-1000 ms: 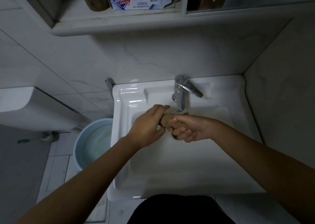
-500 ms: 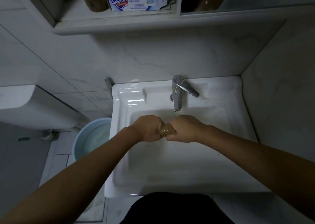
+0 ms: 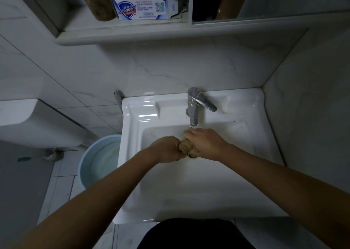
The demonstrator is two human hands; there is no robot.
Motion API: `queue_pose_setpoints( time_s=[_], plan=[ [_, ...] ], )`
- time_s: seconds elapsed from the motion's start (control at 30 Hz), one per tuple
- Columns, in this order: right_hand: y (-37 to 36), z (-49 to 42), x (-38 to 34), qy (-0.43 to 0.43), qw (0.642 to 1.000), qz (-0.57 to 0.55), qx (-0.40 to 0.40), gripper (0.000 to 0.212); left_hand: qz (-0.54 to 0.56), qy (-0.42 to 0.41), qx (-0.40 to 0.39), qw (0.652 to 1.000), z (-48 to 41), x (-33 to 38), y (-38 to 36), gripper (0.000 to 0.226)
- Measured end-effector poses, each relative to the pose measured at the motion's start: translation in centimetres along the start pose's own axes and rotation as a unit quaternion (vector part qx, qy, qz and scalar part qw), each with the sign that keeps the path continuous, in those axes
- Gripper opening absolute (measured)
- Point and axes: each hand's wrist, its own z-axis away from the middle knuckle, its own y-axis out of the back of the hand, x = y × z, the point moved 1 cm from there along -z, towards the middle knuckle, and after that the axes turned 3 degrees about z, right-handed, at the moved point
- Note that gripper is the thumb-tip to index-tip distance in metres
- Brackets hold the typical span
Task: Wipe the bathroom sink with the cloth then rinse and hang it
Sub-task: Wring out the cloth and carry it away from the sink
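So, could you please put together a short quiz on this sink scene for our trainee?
1. True or false: the left hand and right hand both hold the bunched cloth in their grip above the sink.
2. What stands on the floor left of the sink? A) a blue bucket B) a red stool C) a laundry basket
3. Fill in: the soap box on the shelf reads ____.
Key: 1 true; 2 A; 3 Safeguard.

Both arms reach fwd, bare. Left hand & right hand are fists, knuckles up, close together, each gripping something.
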Motion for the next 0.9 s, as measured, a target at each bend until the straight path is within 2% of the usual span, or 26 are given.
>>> queue_pose_setpoints(
  time_s=[0.03,0.07,0.13,0.2,0.27,0.33,0.37,0.43,0.47,0.53,0.63,0.7,0.8,0.9],
  plan=[
    [0.2,0.5,-0.1,-0.001,1.0,-0.021,0.015,0.037,-0.046,-0.021,0.053,0.997,0.0,-0.4,-0.5,0.023],
    [0.4,1.0,-0.2,0.003,0.999,-0.019,0.035,0.037,-0.045,-0.036,0.096,0.994,0.0,-1.0,-0.8,0.023],
    [0.9,1.8,-0.3,0.014,0.997,-0.005,0.073,0.032,0.047,-0.058,0.166,0.983,0.5,-2.4,-1.1,0.024],
    [1.2,2.4,-0.1,-0.022,0.996,-0.036,0.077,0.026,0.098,-0.089,0.265,0.955,1.3,-3.3,-1.6,0.026],
    [1.5,2.3,-0.1,-0.121,0.985,-0.114,0.046,0.025,0.05,-0.15,0.351,0.923,2.1,-3.1,-2.9,0.041],
    [1.9,1.7,-0.5,-0.209,0.951,-0.227,-0.011,0.031,-0.011,-0.173,0.374,0.911,2.3,-2.4,-4.3,0.064],
    [2.3,1.4,-0.8,-0.23,0.931,-0.279,-0.049,0.033,-0.052,-0.169,0.383,0.907,2.1,-2.2,-4.7,0.071],
    [3.0,0.7,-1.7,-0.227,0.895,-0.354,-0.147,0.026,-0.111,-0.16,0.4,0.895,1.6,-2.1,-4.7,0.067],
    [3.2,0.5,-2.2,-0.213,0.885,-0.366,-0.194,0.02,-0.132,-0.16,0.399,0.893,1.4,-2.1,-4.3,0.058],
    [2.9,0.4,-2.9,-0.179,0.897,-0.325,-0.241,0.013,-0.19,-0.173,0.381,0.888,0.9,-2.2,-3.6,0.043],
    [1.8,1.0,-3.4,-0.121,0.951,-0.178,-0.221,0.02,-0.293,-0.168,0.308,0.889,0.8,-2.3,-3.0,0.036],
    [1.3,1.3,-3.4,-0.082,0.972,-0.101,-0.197,0.027,-0.33,-0.138,0.24,0.903,1.1,-1.8,-2.6,0.031],
    [1.1,1.0,-3.0,-0.068,0.98,-0.06,-0.174,0.028,-0.189,-0.048,0.179,0.964,0.9,-1.4,-2.3,0.033],
    [1.0,0.7,-2.8,-0.058,0.985,-0.029,-0.157,0.029,-0.031,0.023,0.13,0.991,0.7,-1.2,-2.4,0.035]
  ],
)
